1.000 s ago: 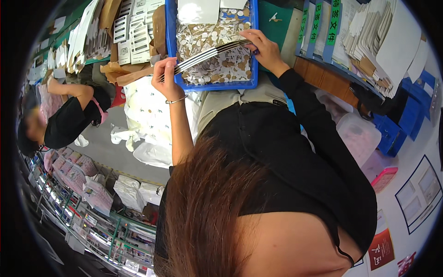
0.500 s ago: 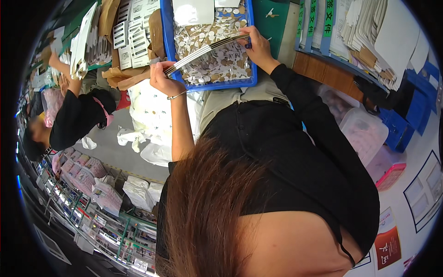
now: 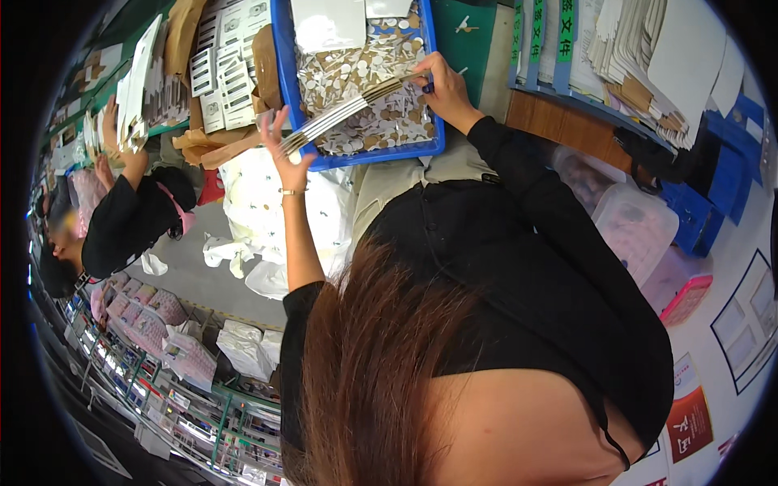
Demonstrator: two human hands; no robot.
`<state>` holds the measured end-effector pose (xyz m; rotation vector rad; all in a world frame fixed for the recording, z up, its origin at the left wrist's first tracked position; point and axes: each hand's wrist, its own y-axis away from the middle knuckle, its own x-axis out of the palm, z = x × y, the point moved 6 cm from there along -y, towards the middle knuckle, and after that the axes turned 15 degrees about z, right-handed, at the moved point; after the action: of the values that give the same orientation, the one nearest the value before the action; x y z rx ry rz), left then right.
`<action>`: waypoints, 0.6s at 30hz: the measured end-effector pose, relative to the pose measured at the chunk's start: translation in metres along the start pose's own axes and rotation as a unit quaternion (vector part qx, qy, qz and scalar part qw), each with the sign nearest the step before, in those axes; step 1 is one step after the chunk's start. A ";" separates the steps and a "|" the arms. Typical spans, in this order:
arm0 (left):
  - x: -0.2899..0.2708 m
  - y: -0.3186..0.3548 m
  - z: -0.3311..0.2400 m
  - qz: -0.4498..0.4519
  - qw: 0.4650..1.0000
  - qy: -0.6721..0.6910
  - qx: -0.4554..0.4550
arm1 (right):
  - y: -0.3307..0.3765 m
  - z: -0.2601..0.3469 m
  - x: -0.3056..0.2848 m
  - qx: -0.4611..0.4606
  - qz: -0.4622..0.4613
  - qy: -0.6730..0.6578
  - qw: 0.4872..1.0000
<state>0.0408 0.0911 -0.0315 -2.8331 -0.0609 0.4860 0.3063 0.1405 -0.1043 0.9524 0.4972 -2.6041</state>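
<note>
Over a blue plastic bin (image 3: 377, 157), a thin stack of white and brown cardboard sheets (image 3: 340, 116) is held edge-up on a slant. My right hand (image 3: 446, 91) pinches the stack's far right end between thumb and fingers. At its lower left end my left hand (image 3: 286, 158) has its fingers spread apart, with the stack's end against or close to the palm; exact contact is hard to make out. Below the stack, small white and brown paper scraps (image 3: 340, 77) fill the bin. A white card (image 3: 328, 24) lies on the scraps at the back.
Left of the bin, printed white cards (image 3: 231, 81) sit beside brown paper (image 3: 203, 146). File trays with papers (image 3: 632, 57) stand at right. White plastic bags (image 3: 267, 211) lie beside my legs. A co-worker in black (image 3: 134, 215) handles cards at far left.
My left hand has loosened from the stack's left end and spread its fingers, shifting slightly left. My right hand keeps its grip. The co-worker's arms have moved.
</note>
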 end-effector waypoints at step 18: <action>0.019 0.079 0.032 -0.051 0.801 0.312 -0.509 | -0.037 0.032 -0.019 0.183 0.248 0.073 0.949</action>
<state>0.0478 0.0243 -0.0878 -3.8017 -0.4664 -0.7929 0.2870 0.1626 -0.0608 1.2079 -0.1922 -2.2046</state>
